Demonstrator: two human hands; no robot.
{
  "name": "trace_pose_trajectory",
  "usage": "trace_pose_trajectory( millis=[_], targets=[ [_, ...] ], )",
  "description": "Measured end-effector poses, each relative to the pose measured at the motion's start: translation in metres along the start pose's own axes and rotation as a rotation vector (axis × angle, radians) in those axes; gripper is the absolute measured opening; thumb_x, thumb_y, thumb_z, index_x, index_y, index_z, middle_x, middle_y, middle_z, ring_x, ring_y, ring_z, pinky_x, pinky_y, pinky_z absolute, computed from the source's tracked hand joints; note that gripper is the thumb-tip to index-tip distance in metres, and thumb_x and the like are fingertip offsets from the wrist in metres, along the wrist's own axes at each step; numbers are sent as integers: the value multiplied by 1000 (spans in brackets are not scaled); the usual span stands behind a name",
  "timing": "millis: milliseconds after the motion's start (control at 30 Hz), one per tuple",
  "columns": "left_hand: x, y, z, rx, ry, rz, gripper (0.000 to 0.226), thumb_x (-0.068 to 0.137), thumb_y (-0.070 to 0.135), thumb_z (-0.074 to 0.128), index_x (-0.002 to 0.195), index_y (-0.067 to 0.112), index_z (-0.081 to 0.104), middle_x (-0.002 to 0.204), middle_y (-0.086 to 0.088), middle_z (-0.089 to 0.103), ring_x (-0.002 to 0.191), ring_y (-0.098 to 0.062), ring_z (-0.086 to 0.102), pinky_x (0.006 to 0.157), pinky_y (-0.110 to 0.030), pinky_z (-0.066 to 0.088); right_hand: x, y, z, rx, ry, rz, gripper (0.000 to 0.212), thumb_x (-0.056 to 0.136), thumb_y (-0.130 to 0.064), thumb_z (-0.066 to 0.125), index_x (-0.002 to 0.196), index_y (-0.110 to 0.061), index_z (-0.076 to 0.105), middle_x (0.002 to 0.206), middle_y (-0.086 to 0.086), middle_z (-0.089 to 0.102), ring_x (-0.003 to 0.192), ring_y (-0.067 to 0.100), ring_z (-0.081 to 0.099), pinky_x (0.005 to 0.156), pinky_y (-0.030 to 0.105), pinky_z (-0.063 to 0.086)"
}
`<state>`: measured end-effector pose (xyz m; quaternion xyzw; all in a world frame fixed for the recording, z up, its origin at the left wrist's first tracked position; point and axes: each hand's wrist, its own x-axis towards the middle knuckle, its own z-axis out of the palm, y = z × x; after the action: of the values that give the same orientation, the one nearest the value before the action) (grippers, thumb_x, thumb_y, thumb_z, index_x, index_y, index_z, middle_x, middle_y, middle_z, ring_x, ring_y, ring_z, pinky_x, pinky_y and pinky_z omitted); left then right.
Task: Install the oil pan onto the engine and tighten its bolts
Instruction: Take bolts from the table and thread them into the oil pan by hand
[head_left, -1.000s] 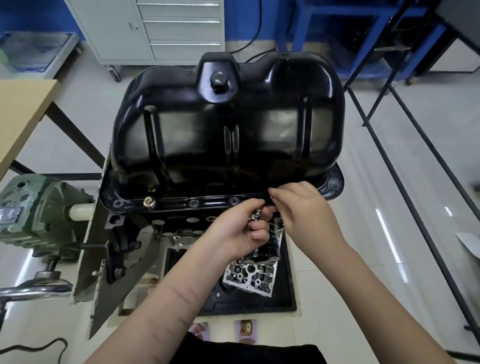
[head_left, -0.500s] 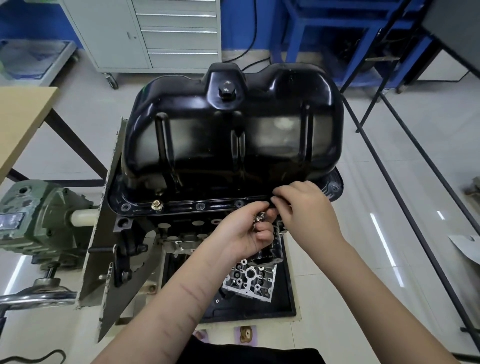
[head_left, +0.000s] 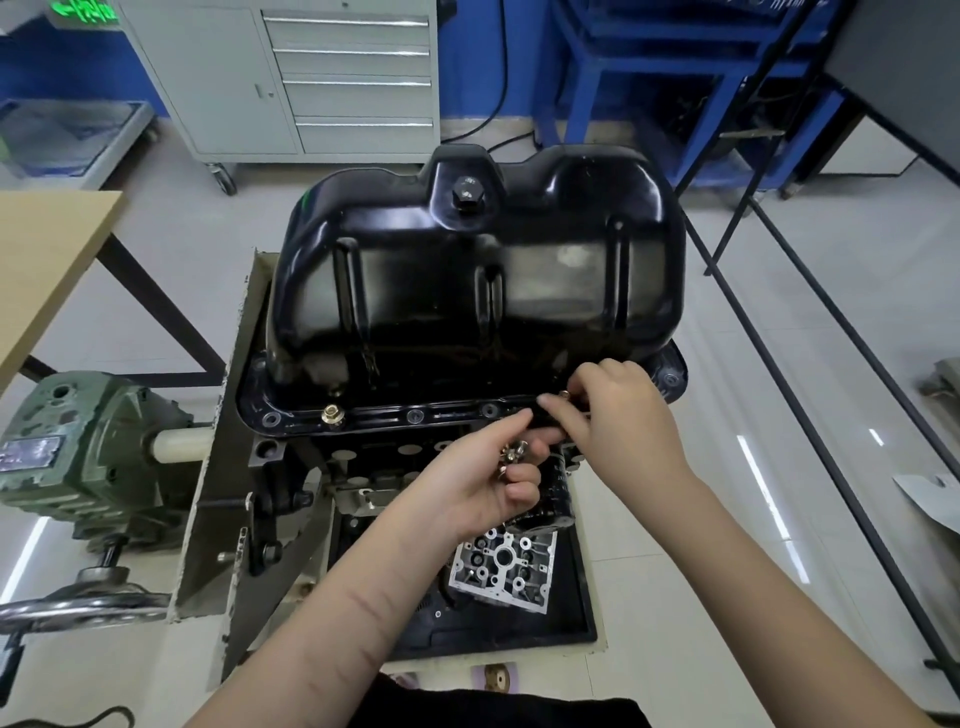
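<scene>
Hands, two, bare, working at centre right of the frame. We are curling our left hand (head_left: 485, 480) around a small cluster of brass-coloured flanged bolts (head_left: 511, 457), cupping them against the palm just below the pan's near flange. We are pinching one more brass-coloured bolt (head_left: 565, 396) in the fingertips of our right hand (head_left: 621, 415), holding it at the flange, right of centre; whether it is sitting in a hole we cannot tell.

Glossy black stamped-steel oil pan (head_left: 478, 275), sitting upside down on the dark engine block (head_left: 374, 457) and filling the middle of the frame. Its black hex drain plug (head_left: 466, 189) is standing at the upper centre of the pan.

Single brass-coloured flange bolt (head_left: 331, 414), standing in the near flange towards the left; several open bolt holes are showing along the same flange between it and our hands.

Green cast gearbox of the engine stand (head_left: 78, 457), sitting at the left edge, with a pale shaft running towards the block and a chromed handwheel (head_left: 78, 608) lying below it.

Silvery machined aluminium part with many round bores (head_left: 504, 571), resting in a black tray (head_left: 576, 623) at lower centre.

Grey metal drawer cabinet on castors (head_left: 322, 78), standing at upper centre left. Pale wooden tabletop (head_left: 41, 265), showing at the left. Blue steel frame (head_left: 649, 73), standing at upper right.
</scene>
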<state>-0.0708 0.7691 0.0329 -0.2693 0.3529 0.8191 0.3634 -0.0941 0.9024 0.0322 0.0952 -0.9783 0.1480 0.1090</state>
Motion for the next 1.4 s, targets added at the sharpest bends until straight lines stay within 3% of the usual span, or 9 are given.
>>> trace_pose_trajectory(
  millis=[167,333,533,800,900,1067,1200,1300,1400],
  targets=[
    [-9,5,-6,-9,-10,31,38,98,29,38,93,-1,59,48,1,49,31,-4,35,29,-14,29,-4,-1,-3,140,12,42,19,87,-20,59,92,-4,67,87,13,61,89,29,52,76,34,37],
    [-19,11,-8,-80,-42,80,43,99,27,32,90,-3,61,54,-6,60,38,-10,52,36,-16,44,-5,-8,1,31,100,58,28,83,-23,65,72,2,61,72,17,57,74,34,52,65,37,36],
    [-29,14,-11,-150,-41,100,43,99,24,34,89,-7,63,60,-12,65,46,-17,63,42,-25,52,-7,-7,0,97,87,122,23,83,-24,65,90,-3,70,86,14,65,87,33,56,76,38,41],
    [-35,16,-18,-239,-83,126,46,100,27,32,91,-6,63,80,-17,71,67,-27,71,57,-37,58,-6,-15,-2,-1,47,197,33,86,-34,60,85,-2,63,87,13,59,90,31,51,75,35,37],
    [-37,17,-21,-260,-86,151,46,100,28,30,94,-4,62,84,-18,71,70,-27,71,63,-38,55,-13,-26,-15,130,166,134,30,84,-34,64,88,-4,68,87,12,61,88,30,54,77,36,41],
    [-38,17,-19,-275,-91,148,48,100,32,28,93,-2,61,79,-18,70,64,-25,70,53,-36,58,-28,-64,-16,293,10,-125,25,79,-23,64,100,-10,72,107,12,62,105,29,52,89,39,40],
    [-40,17,-24,-279,-67,125,50,100,34,28,99,-5,59,74,-18,69,57,-24,69,45,-30,55,-29,-70,-8,313,-84,-124,20,83,-20,66,101,-16,72,117,8,58,114,25,47,96,36,33],
    [-40,13,-27,-290,-66,108,50,100,35,31,91,-6,57,68,-18,67,54,-25,68,44,-30,55,-33,-74,-4,406,-65,-112,16,80,-17,69,95,-12,73,108,5,62,108,22,51,95,36,36],
    [-39,11,-31,-286,-46,108,44,99,28,35,84,-6,58,67,-17,68,56,-25,68,48,-33,57,-33,-72,-8,584,48,-39,15,80,-7,67,94,-9,71,92,-3,63,92,12,56,86,21,42]
  ],
)
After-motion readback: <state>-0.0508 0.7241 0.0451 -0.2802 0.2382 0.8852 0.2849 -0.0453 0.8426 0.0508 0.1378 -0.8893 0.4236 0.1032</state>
